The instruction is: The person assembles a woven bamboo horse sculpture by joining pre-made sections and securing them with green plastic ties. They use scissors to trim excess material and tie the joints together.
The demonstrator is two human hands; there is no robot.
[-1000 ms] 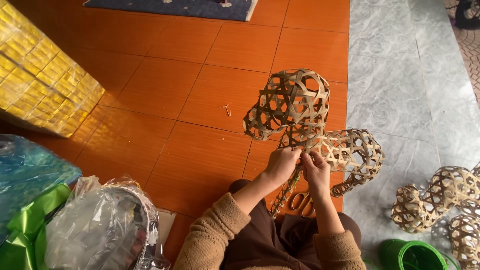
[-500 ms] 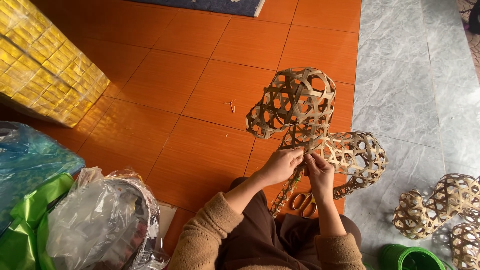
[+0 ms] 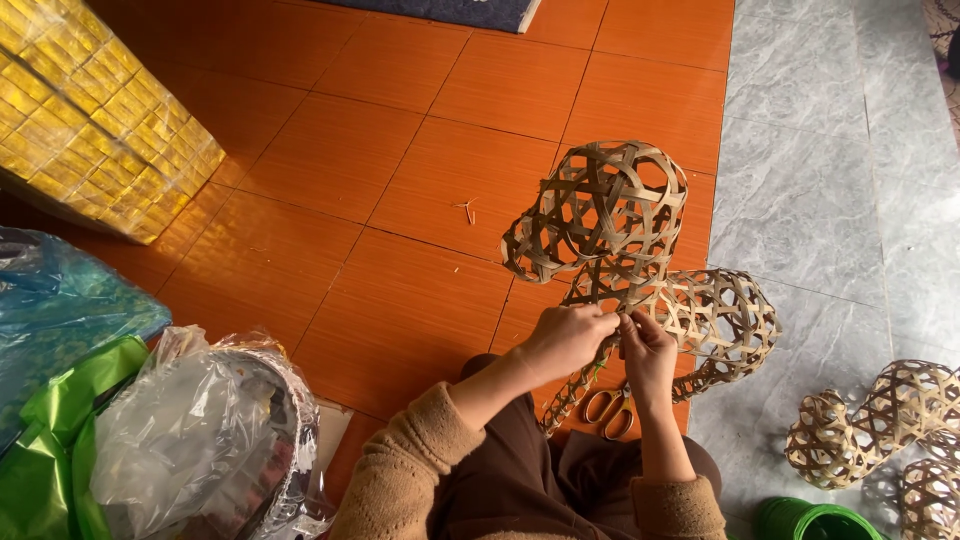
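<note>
The person's left hand (image 3: 565, 340) and right hand (image 3: 648, 352) met at the narrow middle of a pale, open-weave bamboo frame shaped like two joined hollow lobes (image 3: 600, 215). The fingers of both hands were pinched narrow on the thin strips at that joint, the hands touching each other. The frame was held up over the person's lap, above the orange tiled floor (image 3: 400, 200), one lobe rising away from the body and the other lobe reaching to the right, over the edge of the grey marble floor (image 3: 810, 170). A pair of scissors with orange handles (image 3: 607, 408) lay on the floor just beneath the hands. To the right, two more woven bamboo pieces of the same kind (image 3: 870, 420) rested on the marble, near a green round container (image 3: 805, 522). To the left sat crumpled clear plastic wrapping (image 3: 190, 430), green plastic sheeting (image 3: 50, 440) and a stack of yellow packets (image 3: 90, 120).
</note>
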